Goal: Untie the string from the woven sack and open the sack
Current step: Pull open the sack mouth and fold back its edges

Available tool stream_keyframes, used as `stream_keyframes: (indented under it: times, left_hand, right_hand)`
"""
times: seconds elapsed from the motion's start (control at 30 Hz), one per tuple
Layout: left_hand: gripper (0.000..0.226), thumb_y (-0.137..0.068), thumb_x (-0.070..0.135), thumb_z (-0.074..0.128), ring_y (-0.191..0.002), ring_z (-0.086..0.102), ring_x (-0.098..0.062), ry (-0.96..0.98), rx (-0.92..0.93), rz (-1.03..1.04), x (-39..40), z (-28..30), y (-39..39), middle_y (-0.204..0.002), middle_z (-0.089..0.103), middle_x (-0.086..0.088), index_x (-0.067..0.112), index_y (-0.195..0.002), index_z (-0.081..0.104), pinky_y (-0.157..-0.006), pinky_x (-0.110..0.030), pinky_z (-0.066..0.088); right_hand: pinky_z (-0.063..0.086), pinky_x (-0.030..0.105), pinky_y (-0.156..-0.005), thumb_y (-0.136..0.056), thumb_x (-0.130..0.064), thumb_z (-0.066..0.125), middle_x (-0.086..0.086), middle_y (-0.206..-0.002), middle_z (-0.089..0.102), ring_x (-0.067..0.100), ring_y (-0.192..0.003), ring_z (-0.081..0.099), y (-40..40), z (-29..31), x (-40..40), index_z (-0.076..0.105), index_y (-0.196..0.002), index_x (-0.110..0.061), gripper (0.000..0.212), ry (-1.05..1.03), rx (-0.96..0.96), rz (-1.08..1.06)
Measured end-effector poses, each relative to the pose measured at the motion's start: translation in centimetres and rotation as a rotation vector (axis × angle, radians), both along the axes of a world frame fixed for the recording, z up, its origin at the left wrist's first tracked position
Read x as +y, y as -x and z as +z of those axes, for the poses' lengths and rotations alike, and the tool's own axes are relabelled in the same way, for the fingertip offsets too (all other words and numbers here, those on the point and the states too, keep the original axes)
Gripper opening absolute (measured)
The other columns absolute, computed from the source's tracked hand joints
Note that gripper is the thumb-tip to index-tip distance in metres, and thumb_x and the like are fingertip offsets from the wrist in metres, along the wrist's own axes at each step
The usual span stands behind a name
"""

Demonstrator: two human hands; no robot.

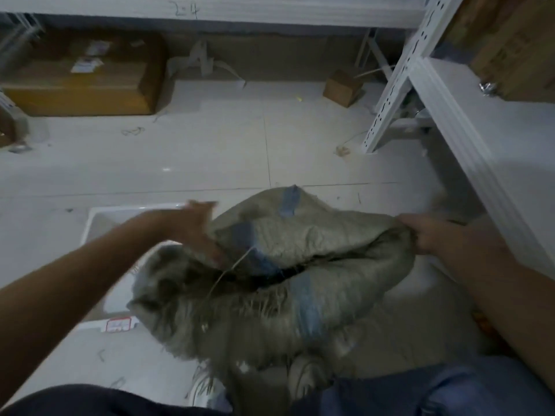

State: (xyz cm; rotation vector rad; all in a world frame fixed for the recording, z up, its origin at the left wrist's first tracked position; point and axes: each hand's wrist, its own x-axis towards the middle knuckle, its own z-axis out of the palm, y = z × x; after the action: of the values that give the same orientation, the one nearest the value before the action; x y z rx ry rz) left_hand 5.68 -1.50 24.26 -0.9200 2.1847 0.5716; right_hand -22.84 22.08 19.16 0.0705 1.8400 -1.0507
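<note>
Storeroom w/ pale tiled floor [210,151], cardboard boxes [81,82] along the far wall, white metal shelving [468,115] on the right. The woven sack [270,295] sat on the floor directly in front of the person, just past the knees, its mouth [315,262] showing as a dark slit running left-right, slightly up toward the right. A white tray [102,223] lay on the floor just beside the sack, left side.

Right hand [426,232] was closed on the sack's rim at the right end of the slit, fingers pinched on the cloth, pulling outward. Left hand [198,232] was at the left end, blurred; fingers looked loosely spread against the far flap, firm grip or not — can't tell. A thin string [231,268] trailed down from near the left hand across the sack, appar. loose, no knot visible.

Judgement: untying looked done; opening in progress. The next move turns on the mouth's long axis lying between the two hands, so widening needs a pull across it, far flap away, near flap toward the body. Room: open floor ahead and left; shelf post near on the right, limiting the right arm's swing.
</note>
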Motion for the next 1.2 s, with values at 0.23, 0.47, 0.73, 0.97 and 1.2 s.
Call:
stream_keyframes:
  times: [0.23,0.47,0.73,0.97,1.2]
  left_hand:
    - [0.094,-0.087,0.051,0.051,-0.141,0.026,-0.036,0.219,0.194,-0.127,10.5,-11.1,7.5,-0.154,0.021,-0.02,0.005,-0.151,-0.001,-0.111,-0.051,0.027]
    - [0.031,-0.095,0.012,0.041,-0.116,0.055,-0.034,0.004,0.397,0.16,6.6,-11.7,8.9,-0.125,0.058,-0.023,-0.004,-0.116,0.057,-0.095,-0.036,0.044]
    - [0.038,-0.082,0.02,0.069,-0.094,0.057,-0.026,-0.294,0.524,0.732,2.8,-11.3,6.4,-0.108,0.062,-0.017,-0.002,-0.113,0.064,-0.085,-0.038,0.051]
    - [0.052,-0.087,0.03,0.062,-0.093,0.059,-0.028,-0.34,0.513,1.074,1.8,-12.8,5.0,-0.122,0.062,-0.02,-0.004,-0.126,0.054,-0.084,-0.034,0.049]
    - [0.024,-0.079,0.02,0.071,-0.082,0.06,-0.02,-0.199,0.514,0.525,1.0,-9.9,4.3,-0.091,0.064,-0.009,0.01,-0.101,0.07,-0.078,-0.027,0.045]
  right_hand:
    - [0.047,0.018,-0.033,-0.099,-0.007,0.036,0.01,-0.038,0.059,0.015,-0.029,0.057,-1.4,0.5,-4.2,0.053,-0.067,0.002,0.038,-0.025,0.046,0.086]
    - [0.054,0.027,-0.071,-0.095,-0.027,0.036,0.022,-0.105,0.059,0.029,-0.09,0.064,-0.7,0.5,-5.2,0.056,-0.107,0.006,0.041,-0.294,0.541,0.044]
    - [0.042,0.046,-0.096,-0.072,-0.074,0.051,0.025,-0.139,0.037,0.042,-0.122,0.044,-11.3,-3.6,-0.2,0.027,-0.137,0.0,0.101,-0.627,1.052,0.683]
    - [0.031,0.055,-0.105,-0.07,-0.06,0.055,0.025,-0.13,0.056,0.033,-0.126,0.04,-19.0,-8.1,0.8,0.051,-0.113,0.0,0.074,-0.108,1.628,0.725]
    - [0.048,0.041,-0.078,-0.075,-0.014,0.065,0.017,-0.094,0.065,0.035,-0.091,0.061,-13.0,-8.7,-0.7,0.07,-0.094,-0.007,0.021,-0.632,1.35,0.839]
